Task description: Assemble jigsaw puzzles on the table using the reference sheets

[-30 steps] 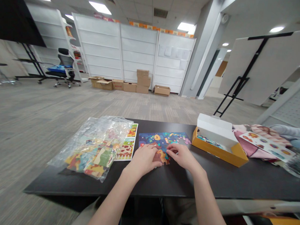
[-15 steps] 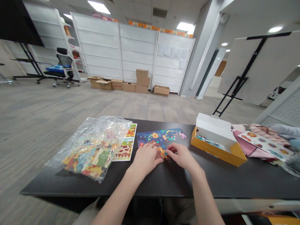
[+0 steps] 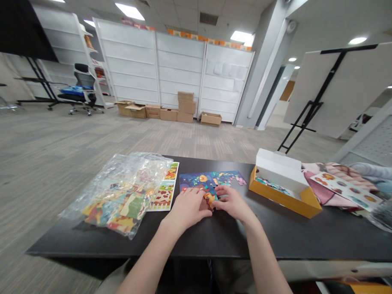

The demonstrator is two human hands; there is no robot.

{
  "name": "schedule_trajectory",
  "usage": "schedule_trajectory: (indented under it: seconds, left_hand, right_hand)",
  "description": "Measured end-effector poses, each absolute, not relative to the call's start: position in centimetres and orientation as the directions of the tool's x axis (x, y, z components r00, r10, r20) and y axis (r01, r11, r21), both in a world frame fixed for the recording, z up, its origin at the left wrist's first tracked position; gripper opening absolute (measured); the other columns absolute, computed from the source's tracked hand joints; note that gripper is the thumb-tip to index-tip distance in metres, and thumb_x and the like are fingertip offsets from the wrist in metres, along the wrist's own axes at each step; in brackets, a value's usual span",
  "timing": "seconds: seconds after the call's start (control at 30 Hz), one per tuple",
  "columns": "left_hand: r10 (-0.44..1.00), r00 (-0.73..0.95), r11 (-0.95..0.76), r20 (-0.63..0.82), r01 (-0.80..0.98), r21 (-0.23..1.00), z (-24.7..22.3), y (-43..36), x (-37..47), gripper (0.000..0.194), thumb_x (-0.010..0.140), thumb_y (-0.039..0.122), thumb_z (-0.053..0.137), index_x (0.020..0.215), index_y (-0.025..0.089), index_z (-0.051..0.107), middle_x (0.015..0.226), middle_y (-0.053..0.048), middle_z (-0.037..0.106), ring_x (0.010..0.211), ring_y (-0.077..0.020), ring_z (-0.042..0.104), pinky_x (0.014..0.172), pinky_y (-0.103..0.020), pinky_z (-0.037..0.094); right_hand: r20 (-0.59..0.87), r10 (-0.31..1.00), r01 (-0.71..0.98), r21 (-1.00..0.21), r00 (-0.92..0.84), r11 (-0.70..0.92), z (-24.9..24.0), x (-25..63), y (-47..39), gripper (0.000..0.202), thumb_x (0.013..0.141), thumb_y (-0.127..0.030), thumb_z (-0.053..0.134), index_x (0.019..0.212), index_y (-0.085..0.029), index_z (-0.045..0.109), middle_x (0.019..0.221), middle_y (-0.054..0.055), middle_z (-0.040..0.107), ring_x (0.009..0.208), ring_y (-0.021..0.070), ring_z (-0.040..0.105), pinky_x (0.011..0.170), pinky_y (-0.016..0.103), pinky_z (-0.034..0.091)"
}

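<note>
**Both hands pressing on the puzzle at table centre**

I am watching both forearms reaching in from 6 o'clock and converging toward 12, elbows out of frame, wrists low over the black table [image 3: 231, 238]. My left hand [image 3: 188, 208] is lying palm down, fingers together and stretched forward, the tips resting flat on the near left edge of the jigsaw puzzle [image 3: 207, 181]. My right hand [image 3: 232, 203] is sitting at 3 o'clock of the left one, nearly touching it, knuckles raised and fingers curled inward; the fingertips are pinching toward an orange-brown puzzle piece [image 3: 209, 200] showing between the two hands. I cannot tell whether that piece is gripped or only pushed down.

The puzzle is lying flat at the centre of the table, its blue picture stretching toward 12 and 1 o'clock from the hands. At 9 o'clock a clear plastic bag [image 3: 123, 191] of coloured pieces is lying over a printed card [image 3: 166, 193]. At 2 o'clock an open yellow box [image 3: 287, 199] with a white lid is standing apart from the puzzle, and beyond it, at 3 o'clock, a sticker sheet [image 3: 345, 186] is resting on folded fabric.
</note>
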State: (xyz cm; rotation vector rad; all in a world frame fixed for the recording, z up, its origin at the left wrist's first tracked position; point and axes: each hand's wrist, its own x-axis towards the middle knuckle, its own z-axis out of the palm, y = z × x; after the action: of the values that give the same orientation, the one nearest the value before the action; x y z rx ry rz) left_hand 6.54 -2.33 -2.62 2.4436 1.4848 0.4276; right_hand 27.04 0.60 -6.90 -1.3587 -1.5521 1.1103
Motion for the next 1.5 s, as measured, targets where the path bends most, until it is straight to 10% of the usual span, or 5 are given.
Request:
schedule_trajectory:
  seconds: [0.83, 1.5]
  left_hand:
    - [0.869, 0.487, -0.466, 0.091, 0.742, 0.482, -2.9, -1.5, 4.6, 0.047, 0.072, 0.037, 0.082, 0.113, 0.020, 0.069, 0.117, -0.010, 0.072, 0.108, -0.0323, 0.066, 0.093, -0.041, 0.053]
    - [0.870, 0.480, -0.479, 0.118, 0.761, 0.437, -3.8, -1.4, 6.4, 0.086, 0.070, 0.055, 0.081, 0.143, 0.022, 0.050, 0.151, -0.011, 0.053, 0.141, -0.0424, 0.038, 0.111, -0.059, 0.036]
  right_hand:
    - [-0.195, 0.976, 0.130, -0.975, -0.095, -0.182, -5.4, 25.6, 0.5, 0.023, 0.067, -0.030, 0.084, 0.078, -0.017, 0.069, 0.062, -0.001, 0.068, 0.052, 0.0114, 0.060, 0.053, 0.023, 0.053]
    - [0.009, 0.989, 0.148, -0.988, -0.150, 0.031, -5.4, 25.5, 0.5, 0.028, 0.065, -0.037, 0.082, 0.080, -0.016, 0.072, 0.072, 0.002, 0.070, 0.063, 0.0145, 0.064, 0.055, 0.024, 0.050]
